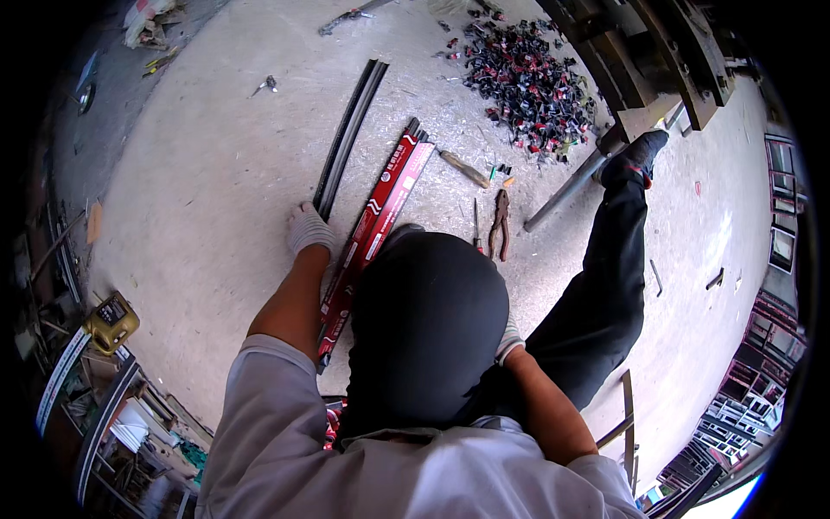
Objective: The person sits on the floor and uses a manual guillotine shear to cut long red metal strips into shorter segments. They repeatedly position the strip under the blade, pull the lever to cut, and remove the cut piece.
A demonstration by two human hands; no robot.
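Note:
My left hand (309,229), in a pale knit glove, is closed around the lower end of a pair of long dark profile strips (350,138) that lie lengthwise on the floor. Just right of them, a bundle of strips in red and white printed wrapping (376,216) runs alongside my bent leg. My right hand (510,340), gloved too, is at the right side of my bent knee; the leg hides its fingers. Pliers (500,225), a thin screwdriver (476,227) and a wooden-handled tool (467,169) lie beyond that knee.
A heap of small black and red pieces (532,86) covers the floor at the far right. Dark metal beams on a stand (640,69) loom above my outstretched right foot (635,160). A yellowish jug (112,322) stands at the left, and stacked frames (752,381) line the right side.

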